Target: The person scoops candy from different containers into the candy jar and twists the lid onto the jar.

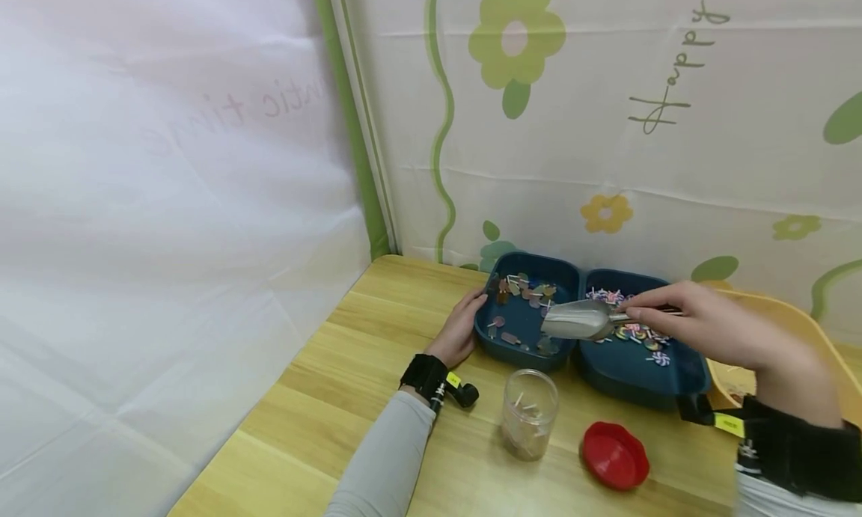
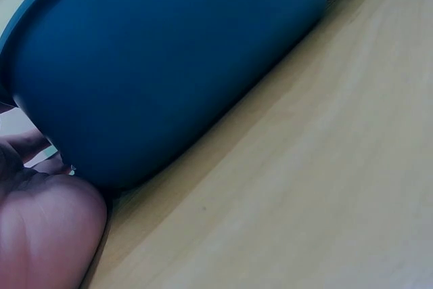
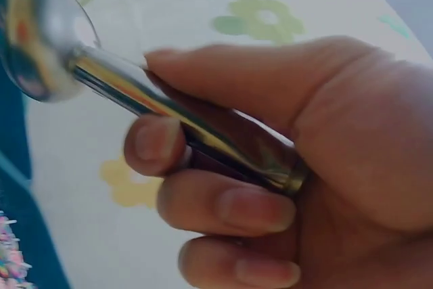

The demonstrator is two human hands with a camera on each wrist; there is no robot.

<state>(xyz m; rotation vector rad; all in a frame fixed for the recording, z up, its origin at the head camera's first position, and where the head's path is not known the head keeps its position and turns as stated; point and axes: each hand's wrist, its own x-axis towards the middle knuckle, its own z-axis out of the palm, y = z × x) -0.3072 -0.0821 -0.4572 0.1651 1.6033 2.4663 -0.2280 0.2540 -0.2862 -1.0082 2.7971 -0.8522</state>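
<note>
Your right hand [image 1: 714,330] is gripping a metal scoop [image 1: 579,320] by its handle, your thumb lying along the top and your fingers curling beneath it. The scoop is hanging above the trays, its mouth pointing left over the right side of the left blue tray [image 1: 521,358]. Your left hand [image 1: 461,326] is touching that tray's left side near the rim; the tray wall is partly hiding your fingers, so I can't tell whether they are curling round it or just pressing.

Small lollipop-shaped pieces [image 1: 497,322] are lying scattered in the left tray. Brightly coloured swirl pieces [image 1: 660,359] are filling part of the right blue tray [image 1: 633,375], which is sitting just beside it. A yellow bin [image 1: 815,341] is standing at the far right, partly behind your right arm.

In front of the trays, an uncovered clear jar [image 1: 530,427] is standing upright, holding some pieces with pale sticks. A red scalloped lid [image 1: 614,455] is lying to the jar's right, apart from it. Everything is resting on the wooden table [image 1: 377,337].
</note>
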